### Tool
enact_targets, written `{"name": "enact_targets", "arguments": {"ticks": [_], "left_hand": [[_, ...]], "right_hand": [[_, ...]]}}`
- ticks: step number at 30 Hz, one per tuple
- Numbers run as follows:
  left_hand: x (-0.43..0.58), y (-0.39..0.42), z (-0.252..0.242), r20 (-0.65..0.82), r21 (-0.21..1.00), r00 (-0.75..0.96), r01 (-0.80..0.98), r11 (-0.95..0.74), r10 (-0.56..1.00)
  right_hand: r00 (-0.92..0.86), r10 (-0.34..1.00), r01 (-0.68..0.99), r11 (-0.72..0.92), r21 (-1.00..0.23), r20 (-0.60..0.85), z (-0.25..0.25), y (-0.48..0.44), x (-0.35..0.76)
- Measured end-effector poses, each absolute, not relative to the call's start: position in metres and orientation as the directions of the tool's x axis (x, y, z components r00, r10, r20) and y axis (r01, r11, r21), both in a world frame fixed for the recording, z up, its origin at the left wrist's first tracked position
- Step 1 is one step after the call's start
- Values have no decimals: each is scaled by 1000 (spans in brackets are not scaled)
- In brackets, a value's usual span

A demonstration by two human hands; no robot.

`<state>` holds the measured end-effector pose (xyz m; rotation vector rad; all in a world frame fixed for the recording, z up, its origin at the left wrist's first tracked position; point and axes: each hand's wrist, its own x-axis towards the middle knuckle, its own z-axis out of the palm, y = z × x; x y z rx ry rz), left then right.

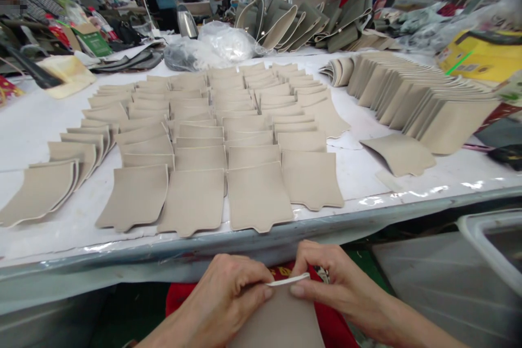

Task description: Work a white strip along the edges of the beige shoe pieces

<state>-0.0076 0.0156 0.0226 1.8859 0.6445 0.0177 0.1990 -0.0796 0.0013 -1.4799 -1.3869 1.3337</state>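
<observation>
A beige leather-like panel (281,318) is held low in front of me, below the table edge, its top edge showing a pale strip. My left hand (232,288) pinches the left end of that edge between thumb and fingers. At the right end, my right hand (326,277) grips the same edge, thumb in front and fingers behind. The panel's lower part runs out of the picture. Closest on the table stand rows of similar beige panels (256,196), overlapping one another, several with a small tab at the bottom.
A dense row of beige panels (424,92) leans at the right, with a single panel (399,153) before it. Clear plastic bags (216,43) and grey-green pieces (293,22) lie at the back. A whitish bin (489,228) stands at lower right. Several people work beyond.
</observation>
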Motion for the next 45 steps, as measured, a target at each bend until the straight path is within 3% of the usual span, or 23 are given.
{"name": "enact_targets", "arguments": {"ticks": [13, 23, 33, 45], "left_hand": [[6, 17, 32, -343, 798, 831, 504, -331, 439], [1, 21, 32, -405, 861, 809, 495, -121, 426], [4, 18, 17, -466, 846, 745, 533, -6, 477], [1, 20, 14, -506, 853, 750, 510, 116, 426]], "right_hand": [[-107, 987, 241, -88, -967, -117, 2, -80, 204], [-92, 964, 164, -231, -959, -248, -6, -76, 202], [-86, 961, 143, -249, -958, -263, -9, -74, 198], [-104, 952, 98, -279, -955, -288, -13, -74, 197]]}}
